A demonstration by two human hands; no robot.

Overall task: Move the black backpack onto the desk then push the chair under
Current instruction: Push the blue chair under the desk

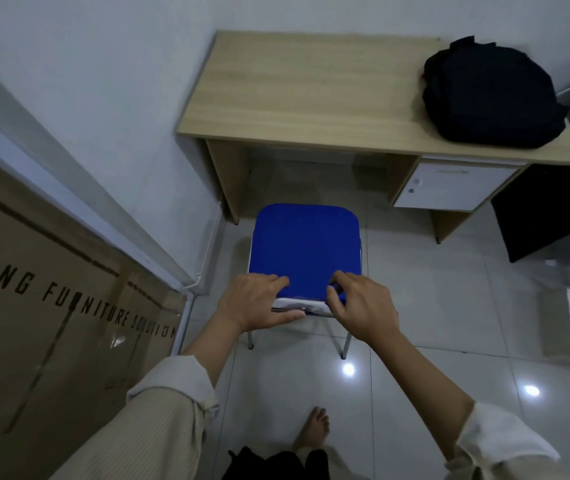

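Gripping the near edge of a blue chair (304, 249), a person's left hand (254, 301) and right hand (363, 306) both clamp onto the seat at the centre of the frame.

The black backpack (491, 93) lies on the wooden desk (297, 95) at the upper right, well apart from the chair, which stands on the tiled floor (432, 334) just in front of the desk opening, not yet under it.

One black backpack (491, 95) lies on the surface (297, 98), at its right end. One blue chair (304, 251) stands in front of that surface, two of its legs visible. Two hands, left (255, 303) and right (363, 306), meet the chair's near edge. One cardboard box (51, 306) (printed lettering) stands left of the chair. One bare foot (314, 427) shows below it.
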